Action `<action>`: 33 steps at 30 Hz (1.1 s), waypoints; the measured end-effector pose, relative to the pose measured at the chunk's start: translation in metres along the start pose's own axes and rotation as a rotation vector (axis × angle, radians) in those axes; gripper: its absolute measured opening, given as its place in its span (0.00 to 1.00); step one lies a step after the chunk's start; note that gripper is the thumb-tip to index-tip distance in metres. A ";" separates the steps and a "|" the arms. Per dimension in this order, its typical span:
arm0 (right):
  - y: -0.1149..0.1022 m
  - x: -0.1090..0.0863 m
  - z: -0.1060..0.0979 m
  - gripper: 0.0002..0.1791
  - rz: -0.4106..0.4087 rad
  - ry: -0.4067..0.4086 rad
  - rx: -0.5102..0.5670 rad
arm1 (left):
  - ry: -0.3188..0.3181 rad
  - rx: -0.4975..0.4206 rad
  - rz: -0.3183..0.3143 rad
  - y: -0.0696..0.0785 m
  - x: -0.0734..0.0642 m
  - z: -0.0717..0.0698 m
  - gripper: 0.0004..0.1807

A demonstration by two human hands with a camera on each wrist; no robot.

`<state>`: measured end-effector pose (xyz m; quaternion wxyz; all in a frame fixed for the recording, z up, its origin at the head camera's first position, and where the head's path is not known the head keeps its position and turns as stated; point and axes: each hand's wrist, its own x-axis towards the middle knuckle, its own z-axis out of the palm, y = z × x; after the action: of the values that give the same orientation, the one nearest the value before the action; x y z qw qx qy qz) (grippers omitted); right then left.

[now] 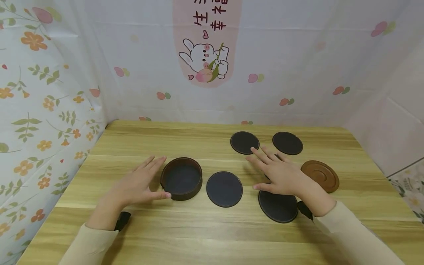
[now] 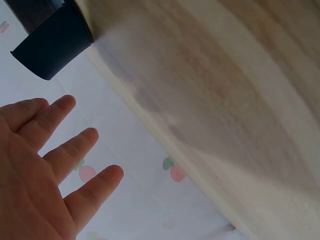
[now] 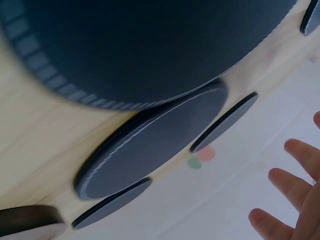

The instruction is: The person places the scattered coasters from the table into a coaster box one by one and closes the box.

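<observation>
Table [image 1: 185,235]: we record a yellowish wood-grain top bearing all the round pieces listed below.
Sleeves [image 1: 356,235]: pale, one on each forearm, with a black strap [image 1: 122,221] showing at the wrist.
Near disc [image 1: 278,209]: black, round, lying flat, its far edge hidden from the head view by the right hand [image 1: 281,176].
Middle disc [image 1: 224,189]: dark, stitched along its edge, flat, in full view between the near disc and the round box [image 1: 187,196].
Left hand: wide, thumb well parted from the fingers, holding nothing; we find it just beside the left side of the round box (whether the thumb touches the wall, we cannot tell).
Right hand: wide, fingers spread, holding nothing; we see its visible fingertips apart from the discs in the right wrist view.
Round box: dark outside, brownish along the inner wall, open-topped, upright.
Brown disc [image 1: 319,176]: round, ringed at its centre, flat, right of the right hand.
Covered disc [image 3: 160,145]: black, stitched, mostly behind the right hand in the head view.
Far discs [image 1: 287,143]: two, black, flat, side by side and apart.
Wall cloth [image 1: 132,44]: whitish, printed with a rabbit [image 1: 205,59] and small paired fruit shapes.
</observation>
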<state>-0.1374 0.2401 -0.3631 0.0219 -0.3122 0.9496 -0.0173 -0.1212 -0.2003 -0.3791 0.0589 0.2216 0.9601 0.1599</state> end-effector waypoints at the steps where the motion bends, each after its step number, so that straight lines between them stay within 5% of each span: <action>1: -0.002 0.002 0.000 0.49 -0.007 -0.005 0.003 | -0.002 -0.007 0.000 0.000 0.000 0.001 0.62; 17: -0.032 0.033 -0.002 0.58 -0.178 -0.147 0.085 | -0.037 -0.049 -0.005 0.007 0.001 0.002 0.64; 33: -0.056 0.058 0.003 0.58 -0.262 -0.286 0.111 | -0.045 -0.113 0.007 0.007 0.007 0.002 0.63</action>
<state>-0.1508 0.1605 -0.3653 0.1714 -0.4305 0.8857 -0.0277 -0.1244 -0.1905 -0.3788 0.0925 0.2250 0.9472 0.2090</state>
